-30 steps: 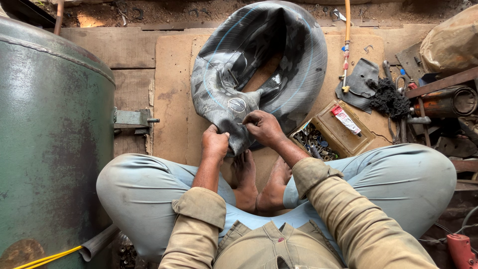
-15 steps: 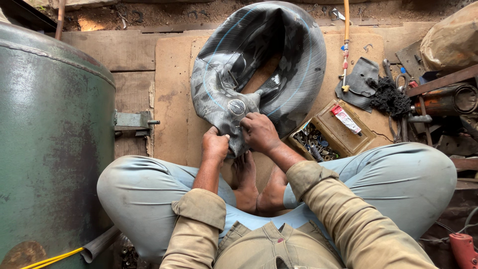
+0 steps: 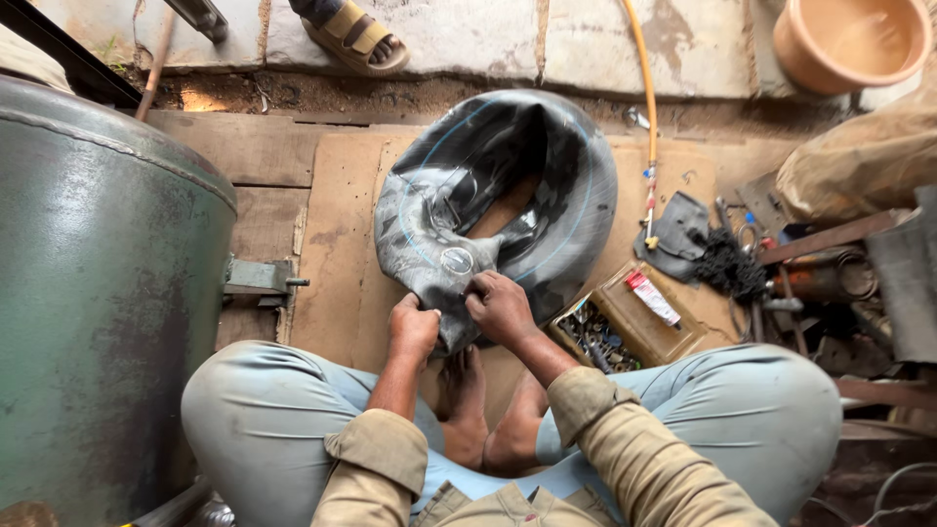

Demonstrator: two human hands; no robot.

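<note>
A limp black rubber inner tube (image 3: 508, 210), dusty grey in patches and traced with a thin pale blue line, lies partly collapsed on a worn brown board (image 3: 337, 254) on the floor, in front of the person's crossed legs. It looks soft, floppy and light: it folds wherever it is not supported, and the powdery surface probably gives a dry, fairly sure grip rather than a slippery one. The sensible hold is a pinch on a gathered fold of the wall, near the round light-coloured patch (image 3: 456, 260), not on the loose far loop, which would only sag.

The left hand (image 3: 414, 329) is closed on the near, folded end of the tube, fingers curled over the rubber. The right hand (image 3: 501, 305) clamps the same fold from the other side, just below the patch, thumb seemingly pressed on top, though the fingertips are hidden under the rubber. The tube's near edge sits between the two hands; the rest spreads away from them.

To the right lies a shallow wooden tray of small metal parts (image 3: 625, 327); to the left stands a large green metal tank (image 3: 93, 293).
</note>
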